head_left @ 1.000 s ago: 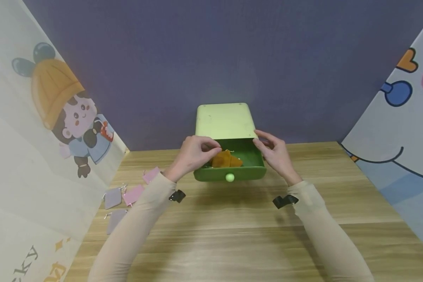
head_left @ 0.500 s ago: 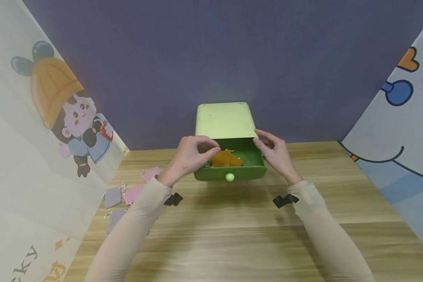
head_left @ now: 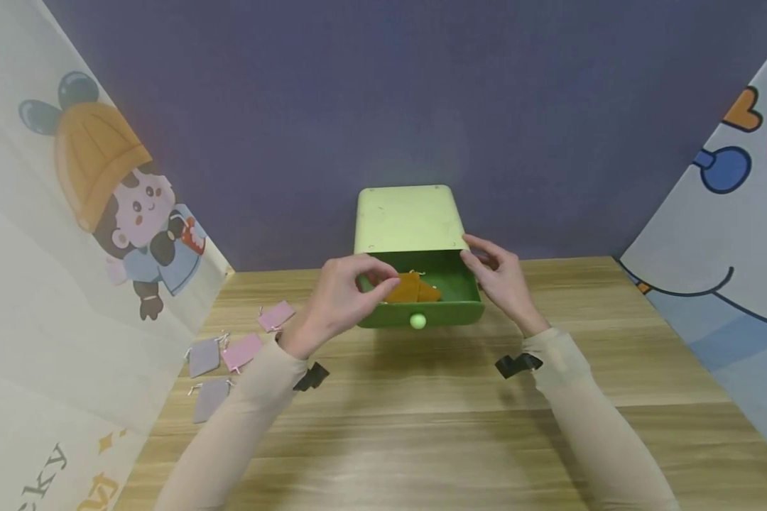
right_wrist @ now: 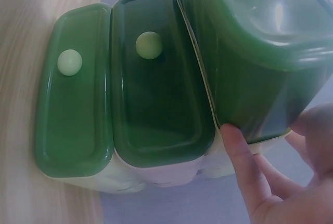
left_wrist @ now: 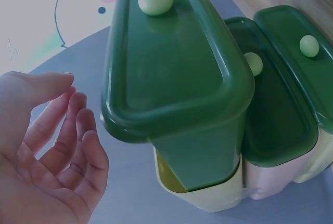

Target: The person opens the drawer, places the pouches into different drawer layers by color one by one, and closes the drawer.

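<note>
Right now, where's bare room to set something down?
Bare: tabletop in front of the drawer, between the left sleeve and right sleeve; tabletop right of the right sleeve, toward the cartoon wall; drawer floor right of the orange cloth. Crowded: tabletop's left edge, with pink pouches and gray pouches; the drawer's opening, flanked by the left hand and right hand.

Both arms (head_left: pixel 239 419) reach forward; left hand (head_left: pixel 340 297) empty, fingers loosely curled; right hand (head_left: pixel 503 284) fingers extended, thumb apart from index.
</note>
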`<action>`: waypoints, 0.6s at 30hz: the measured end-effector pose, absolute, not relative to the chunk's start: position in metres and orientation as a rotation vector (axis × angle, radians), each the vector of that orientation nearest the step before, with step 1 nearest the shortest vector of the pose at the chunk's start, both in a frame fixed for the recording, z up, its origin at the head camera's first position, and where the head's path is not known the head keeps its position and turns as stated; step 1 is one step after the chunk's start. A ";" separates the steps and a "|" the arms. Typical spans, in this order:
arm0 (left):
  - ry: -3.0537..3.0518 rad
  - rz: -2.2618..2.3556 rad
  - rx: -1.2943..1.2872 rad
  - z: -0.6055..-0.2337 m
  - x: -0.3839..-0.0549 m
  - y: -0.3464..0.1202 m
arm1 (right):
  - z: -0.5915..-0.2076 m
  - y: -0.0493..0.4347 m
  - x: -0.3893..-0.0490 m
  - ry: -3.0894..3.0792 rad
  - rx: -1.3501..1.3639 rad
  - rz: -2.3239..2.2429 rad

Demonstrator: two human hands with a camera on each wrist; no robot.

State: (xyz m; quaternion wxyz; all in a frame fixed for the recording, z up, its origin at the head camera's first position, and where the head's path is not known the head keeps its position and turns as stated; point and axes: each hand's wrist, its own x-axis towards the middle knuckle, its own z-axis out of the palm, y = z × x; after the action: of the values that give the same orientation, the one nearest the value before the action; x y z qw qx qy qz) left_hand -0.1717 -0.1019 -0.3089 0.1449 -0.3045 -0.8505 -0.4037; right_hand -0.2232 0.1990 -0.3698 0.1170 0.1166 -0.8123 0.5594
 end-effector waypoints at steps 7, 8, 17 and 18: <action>-2.330 -0.991 -0.969 -0.311 -0.152 -0.099 | -0.370 0.200 -0.223 -2.384 0.340 1.622; -2.308 -0.958 -0.990 -0.311 -0.149 -0.098 | -0.371 0.200 -0.223 -2.386 0.341 1.618; -2.213 -0.803 -1.108 -0.326 -0.128 -0.091 | -0.371 0.199 -0.223 -2.384 0.342 1.616; -2.213 -0.801 -1.123 -0.328 -0.127 -0.090 | -0.371 0.200 -0.224 -2.385 0.341 1.612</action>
State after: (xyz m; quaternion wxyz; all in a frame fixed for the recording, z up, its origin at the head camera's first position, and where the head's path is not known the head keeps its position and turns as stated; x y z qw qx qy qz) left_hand -0.1270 -0.0903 -0.3276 0.2637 -0.4153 -0.8187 -0.2962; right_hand -0.2235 0.1996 -0.3714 0.1210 0.1166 -0.8168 0.5519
